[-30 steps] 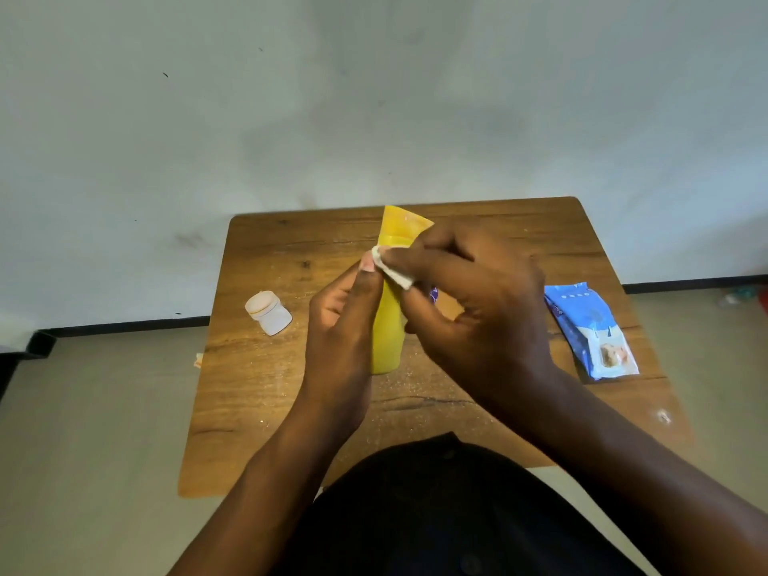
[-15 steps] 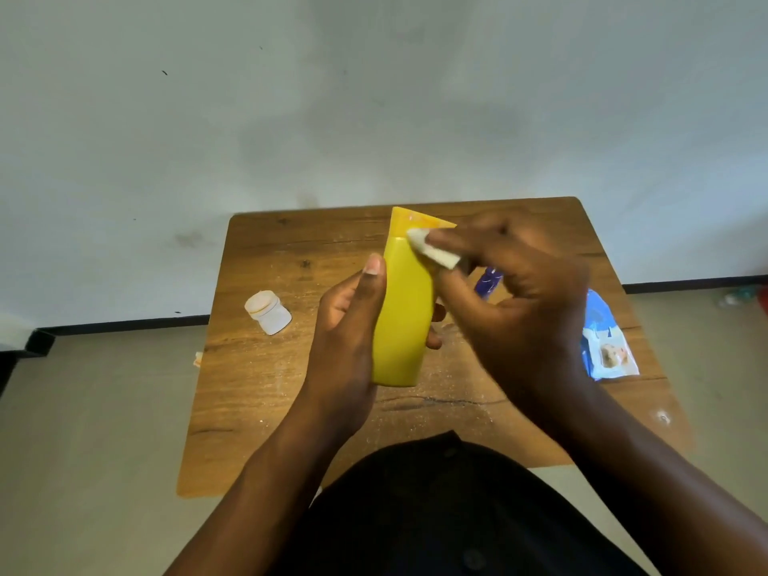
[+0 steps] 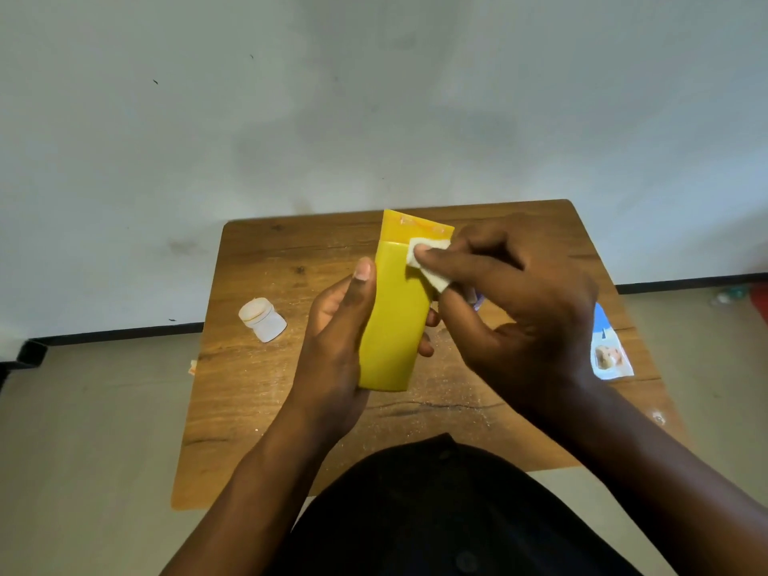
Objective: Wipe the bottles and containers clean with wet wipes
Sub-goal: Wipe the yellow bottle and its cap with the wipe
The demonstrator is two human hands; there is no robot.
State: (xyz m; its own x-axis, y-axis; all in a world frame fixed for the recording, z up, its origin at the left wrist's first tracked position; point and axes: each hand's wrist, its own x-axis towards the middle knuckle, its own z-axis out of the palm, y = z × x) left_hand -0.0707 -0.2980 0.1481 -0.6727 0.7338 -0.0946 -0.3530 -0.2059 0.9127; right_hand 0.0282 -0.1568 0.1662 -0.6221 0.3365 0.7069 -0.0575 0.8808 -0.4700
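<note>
My left hand (image 3: pixel 332 347) grips a yellow bottle (image 3: pixel 395 322) above the middle of the wooden table (image 3: pixel 257 392), its broad face turned up to me and its cap end pointing away. My right hand (image 3: pixel 519 318) pinches a folded white wet wipe (image 3: pixel 428 264) and presses it on the bottle's upper right part, just below the cap. A small white jar (image 3: pixel 262 319) lies on the table to the left. The blue and white wet wipe pack (image 3: pixel 607 347) lies at the right, partly hidden behind my right hand.
A bit of a blue-purple object (image 3: pixel 477 299) shows behind my right fingers. Fine crumbs dust the table's middle. A grey wall rises right behind the table's far edge. Dark cloth on my lap covers the near edge.
My left hand has turned the yellow bottle from edge-on to broad face up. The wipe in my right hand has shifted to the bottle's upper right, and that hand now covers more of the pack.
</note>
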